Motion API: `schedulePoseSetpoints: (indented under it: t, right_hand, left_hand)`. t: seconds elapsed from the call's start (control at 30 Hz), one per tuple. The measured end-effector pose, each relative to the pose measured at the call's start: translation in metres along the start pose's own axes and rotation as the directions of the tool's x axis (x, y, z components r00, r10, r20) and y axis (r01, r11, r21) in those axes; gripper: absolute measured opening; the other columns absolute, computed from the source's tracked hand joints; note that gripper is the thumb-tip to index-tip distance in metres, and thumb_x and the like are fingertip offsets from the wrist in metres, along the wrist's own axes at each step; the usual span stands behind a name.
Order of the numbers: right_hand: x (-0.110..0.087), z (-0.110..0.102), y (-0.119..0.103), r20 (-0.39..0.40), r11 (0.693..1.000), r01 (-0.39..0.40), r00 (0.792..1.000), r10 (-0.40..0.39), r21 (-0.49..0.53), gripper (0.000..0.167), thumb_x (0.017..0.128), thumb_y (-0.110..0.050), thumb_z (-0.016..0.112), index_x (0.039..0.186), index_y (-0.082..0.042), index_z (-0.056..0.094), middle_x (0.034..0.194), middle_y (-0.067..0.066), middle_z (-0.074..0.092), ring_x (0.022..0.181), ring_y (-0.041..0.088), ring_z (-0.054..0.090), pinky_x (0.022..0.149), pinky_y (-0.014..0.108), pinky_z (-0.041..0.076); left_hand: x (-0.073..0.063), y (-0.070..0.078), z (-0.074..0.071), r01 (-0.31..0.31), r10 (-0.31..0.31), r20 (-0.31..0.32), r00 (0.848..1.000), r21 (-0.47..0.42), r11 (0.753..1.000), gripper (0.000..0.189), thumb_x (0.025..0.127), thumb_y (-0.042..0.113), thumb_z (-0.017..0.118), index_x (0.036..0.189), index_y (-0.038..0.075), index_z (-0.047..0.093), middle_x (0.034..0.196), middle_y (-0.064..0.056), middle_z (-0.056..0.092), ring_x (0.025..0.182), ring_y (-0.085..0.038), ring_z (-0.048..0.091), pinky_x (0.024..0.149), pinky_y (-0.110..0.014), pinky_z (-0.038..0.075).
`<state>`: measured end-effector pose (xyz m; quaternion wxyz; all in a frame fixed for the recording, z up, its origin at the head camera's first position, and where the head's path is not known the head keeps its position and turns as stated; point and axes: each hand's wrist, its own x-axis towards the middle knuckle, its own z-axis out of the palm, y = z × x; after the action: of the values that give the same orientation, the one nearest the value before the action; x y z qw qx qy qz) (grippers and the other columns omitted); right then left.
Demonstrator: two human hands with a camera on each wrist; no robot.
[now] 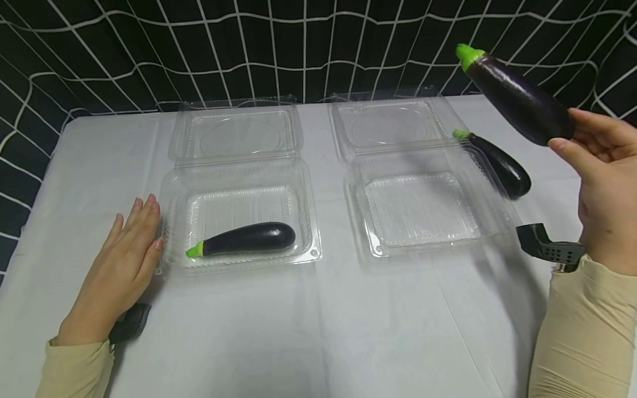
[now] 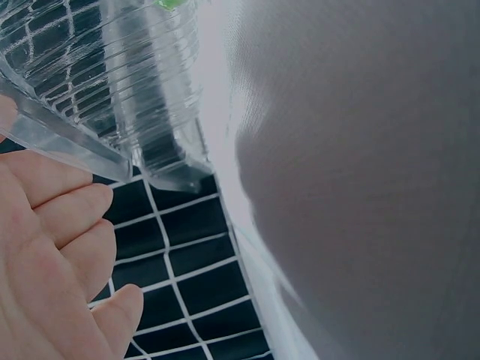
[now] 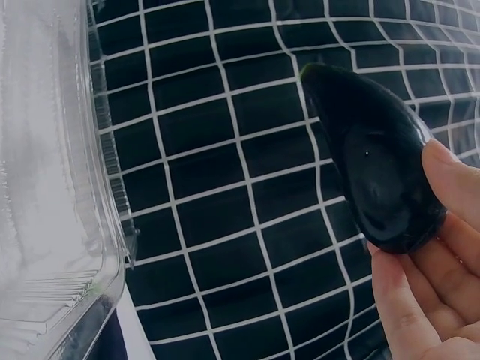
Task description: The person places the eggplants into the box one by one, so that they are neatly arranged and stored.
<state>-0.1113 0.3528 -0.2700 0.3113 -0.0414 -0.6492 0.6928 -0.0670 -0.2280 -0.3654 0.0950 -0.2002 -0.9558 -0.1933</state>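
My right hand grips an eggplant by its thick end, up in the air with the green stem pointing to the upper left. In the right wrist view, thumb and fingers pinch that eggplant at its round bottom. The left hand, fingers straight, lies along the left side of a clear plastic clamshell box. Inside this box an eggplant lies near the front wall, stem to the left. Another clamshell box, lid folded back, stands on the right with its base bare.
A third eggplant lies on the white-covered table, just right of the right box and partly behind its wall. Both box lids lean back at the rear edge. A dark cloth with a white grid hangs behind.
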Motion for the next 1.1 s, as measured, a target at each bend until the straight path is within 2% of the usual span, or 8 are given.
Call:
schedulePoseSetpoints:
  t: [0.73, 1.1]
  right_hand:
    - [-0.0034, 0.0035, -0.0041, 0.011, 0.999, 0.022, 1.0, -0.021, -0.045, 0.038, 0.071, 0.006, 0.077, 0.108, 0.009, 0.067, 0.103, 0.016, 0.067, 0.098, 0.022, 0.062, 0.082, 0.015, 0.05]
    - [-0.0074, 0.0084, -0.0081, 0.044, 0.998, 0.056, 0.997, -0.055, -0.02, 0.037, 0.071, 0.012, 0.074, 0.107, 0.013, 0.065, 0.1, 0.016, 0.068, 0.094, 0.022, 0.063, 0.08, 0.015, 0.05]
  left_hand:
    - [-0.0003, -0.0015, 0.0004, -0.021, 0.021, -0.01, 1.0, -0.018, 1.0, 0.054, 0.101, 0.023, 0.04, 0.144, -0.007, 0.027, 0.148, -0.023, 0.028, 0.142, -0.025, 0.016, 0.116, -0.042, 0.006]
    - [-0.0003, -0.0014, 0.001, -0.017, 0.017, -0.011, 1.0, -0.014, 1.0, 0.055, 0.102, 0.025, 0.039, 0.145, -0.006, 0.026, 0.149, -0.022, 0.028, 0.142, -0.024, 0.015, 0.116, -0.041, 0.006]
